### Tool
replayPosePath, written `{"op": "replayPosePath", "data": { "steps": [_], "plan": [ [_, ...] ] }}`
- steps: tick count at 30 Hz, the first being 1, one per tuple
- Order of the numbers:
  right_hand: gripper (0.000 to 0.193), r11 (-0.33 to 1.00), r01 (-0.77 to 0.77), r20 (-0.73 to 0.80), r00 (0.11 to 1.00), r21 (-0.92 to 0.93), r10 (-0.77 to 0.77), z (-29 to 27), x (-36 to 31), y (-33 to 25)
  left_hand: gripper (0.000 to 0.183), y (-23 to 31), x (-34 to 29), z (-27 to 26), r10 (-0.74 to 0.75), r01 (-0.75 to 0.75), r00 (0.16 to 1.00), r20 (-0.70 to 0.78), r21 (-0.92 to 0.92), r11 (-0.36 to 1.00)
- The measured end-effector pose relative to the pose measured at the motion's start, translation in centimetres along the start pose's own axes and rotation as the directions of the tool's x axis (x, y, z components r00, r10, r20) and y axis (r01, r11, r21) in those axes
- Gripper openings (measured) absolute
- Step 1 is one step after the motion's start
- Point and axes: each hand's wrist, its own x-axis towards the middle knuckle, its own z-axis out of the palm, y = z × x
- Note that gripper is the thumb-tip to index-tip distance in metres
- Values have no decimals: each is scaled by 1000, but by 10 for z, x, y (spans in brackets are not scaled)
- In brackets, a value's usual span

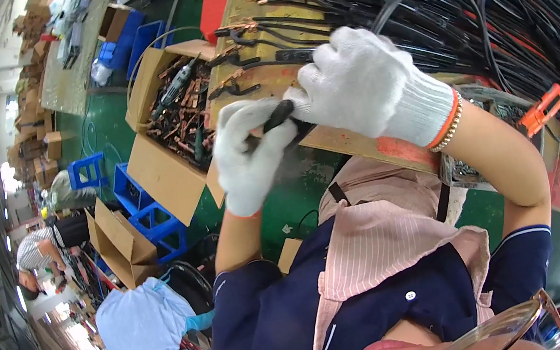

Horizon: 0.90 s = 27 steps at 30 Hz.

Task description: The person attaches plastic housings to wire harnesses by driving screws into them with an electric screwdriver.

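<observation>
Both my hands wear white knit gloves and meet over the near edge of the yellow workbench [340, 137]. My left hand [246, 152] is closed around a short black tube-like piece [278, 114], whose rounded end sticks out between thumb and fingers. My right hand [369, 79] is closed too, its fingertips pinching at the same piece; they partly hide it, so its exact kind is unclear. Just beyond the hands, black cables [300, 21] with bare copper ends lie across the bench. Several short black pieces with copper tips [234, 88] lie near my left hand.
Left of the bench stands an open cardboard box [165, 165] full of copper parts, with a power tool [176, 83] on top. Blue stools [160, 227] and another carton [118, 241] are on the green floor. A person in light blue [145, 328] works nearby. An orange clamp [542, 110] lies at right.
</observation>
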Motion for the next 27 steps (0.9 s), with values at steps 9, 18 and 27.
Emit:
{"op": "replayPosePath", "data": {
  "steps": [9,18,27],
  "plan": [
    [47,669,-286,-479,514,686,711,7,-88,41,85,9,44,93,-231,719,683,693,-583,378],
    [14,-377,681,-44,515,628,856,16,-110,71,34,75,59,162,-62,367,895,441,-653,663],
    [11,-365,638,314,198,678,929,-18,-124,60,46,55,51,188,591,-494,794,143,-415,764]
  ]
}}
